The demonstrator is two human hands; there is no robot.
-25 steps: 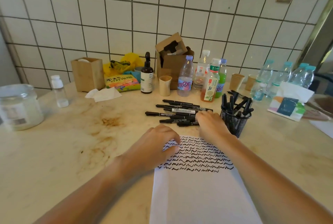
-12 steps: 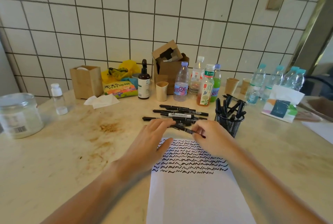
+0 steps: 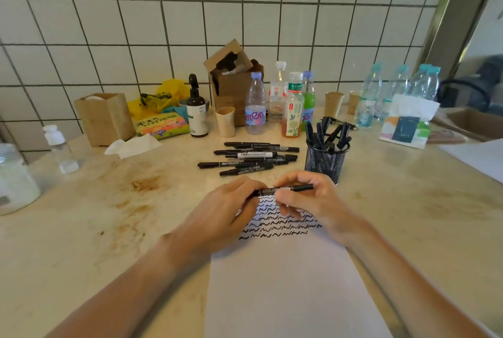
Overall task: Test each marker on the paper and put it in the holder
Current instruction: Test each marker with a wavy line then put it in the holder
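We hold one black marker [image 3: 283, 189] level above the scribbled paper [image 3: 283, 283], left hand [image 3: 228, 209] and right hand [image 3: 307, 199] each pinching an end.

It looked like an informal break or pantry corner of a workplace. A white square-tiled wall with dark grout [image 3: 136, 24] ran from ten to one o'clock behind a stained beige stone counter [image 3: 109, 215]. Plastic drink bottles [image 3: 292, 105], brown paper cups [image 3: 334, 103], an open cardboard box [image 3: 231, 76] and a colourful snack packet [image 3: 160, 125] crowded its twelve o'clock edge.
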